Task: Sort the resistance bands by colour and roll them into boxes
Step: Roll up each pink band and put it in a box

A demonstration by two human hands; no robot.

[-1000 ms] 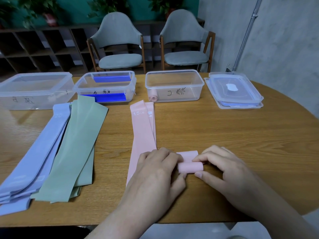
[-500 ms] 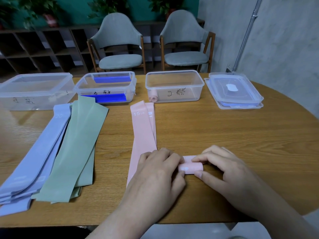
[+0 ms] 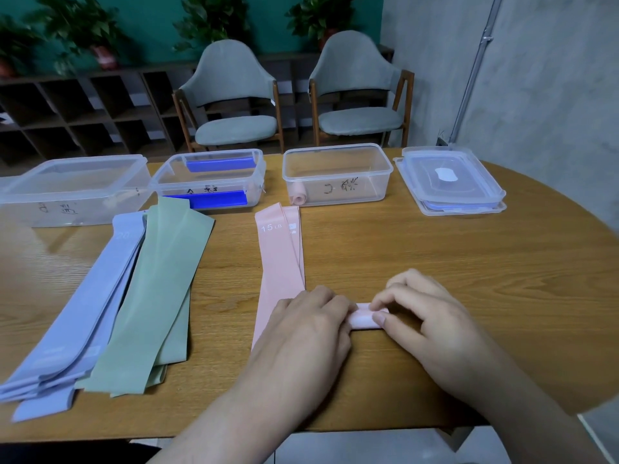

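A pink band rolled into a small cylinder (image 3: 365, 318) lies on the table near the front edge. My left hand (image 3: 310, 324) grips its left end, and my right hand (image 3: 425, 313) pinches its right end between thumb and fingers. Flat pink bands (image 3: 279, 252) marked 15 LB lie just behind my left hand. Green bands (image 3: 157, 293) and lilac bands (image 3: 77, 316) lie stacked at the left. The clear box (image 3: 336, 174) behind holds one pink roll (image 3: 298, 195) in its left corner.
A clear box (image 3: 209, 180) with blue bands and a large clear box (image 3: 72, 189) stand at the back left. Stacked lids (image 3: 450, 180) lie at the back right. Two chairs stand behind the table. The table's round edge runs along the right.
The roll has been wound tighter and looks shorter between my hands. My fingers have closed in over both of its ends.
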